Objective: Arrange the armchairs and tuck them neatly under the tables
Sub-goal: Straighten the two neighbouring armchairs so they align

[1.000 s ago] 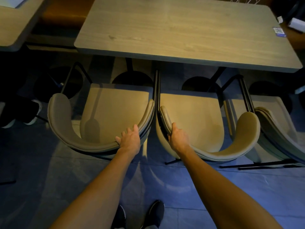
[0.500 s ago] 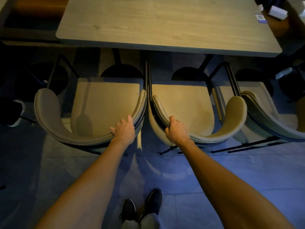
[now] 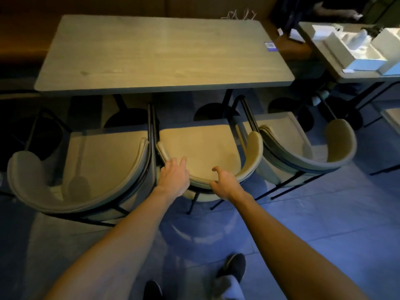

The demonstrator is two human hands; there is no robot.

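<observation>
My left hand (image 3: 173, 177) and right hand (image 3: 225, 182) hover open — fingers spread, gripping nothing — over the curved back of the middle armchair (image 3: 201, 152), which sits partly tucked at the table's (image 3: 164, 53) near edge.

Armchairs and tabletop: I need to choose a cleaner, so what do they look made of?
Armchairs: beige matte upholstery, probably fabric or suede-like, with soft padded edges and no shine; frames are thin black rods, likely painted metal. Tabletop: grey-brown wood grain, probably laminate or veneer, with a smooth satin sheen.
</observation>
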